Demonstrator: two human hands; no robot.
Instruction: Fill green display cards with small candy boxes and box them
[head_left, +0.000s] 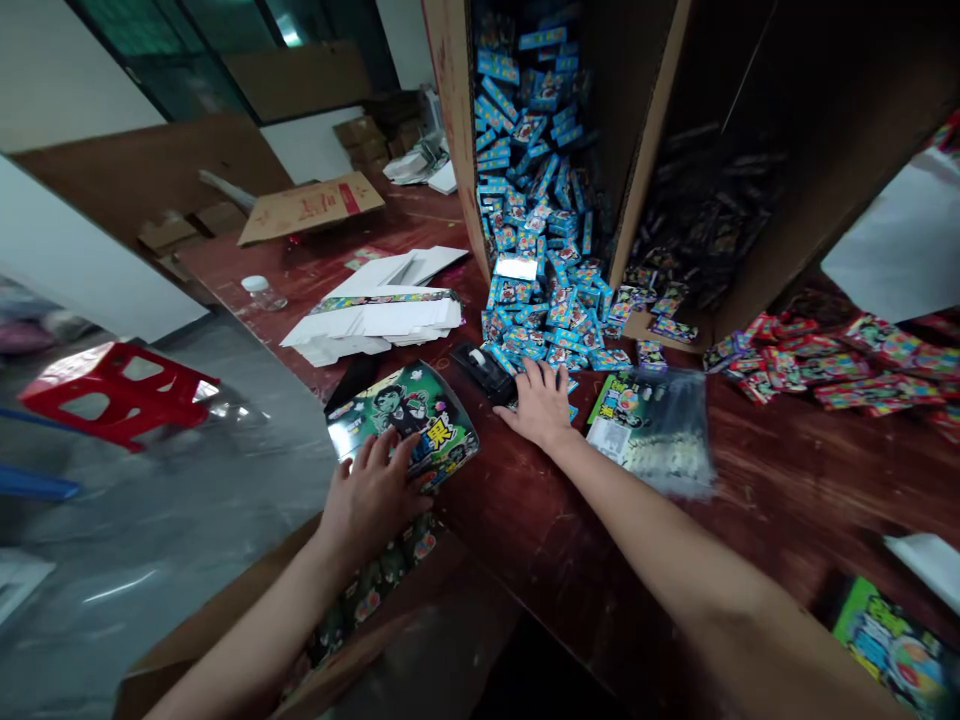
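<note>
Worktop [540, 530], dark red. Carton [454, 130], its opening facing the person. Blue packets [559, 265], heaped, spilling from the carton; heap's long axis runs away from the right hand [541, 405], the nearer one. Green printed box [397, 402], left of heap. Left hand [375, 490]: fingers spread on box. Right hand: fingers fanned at heap's near edge; grip beneath cannot be told.

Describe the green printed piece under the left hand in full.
The green printed piece looks like glossy card, with a cartoon figure, yellow and blue lettering, and glare at its left corner. It sits slantwise at the edge of the red-brown table; fingers of the left hand cover some of its lower part. Its thickness is unclear.
</note>
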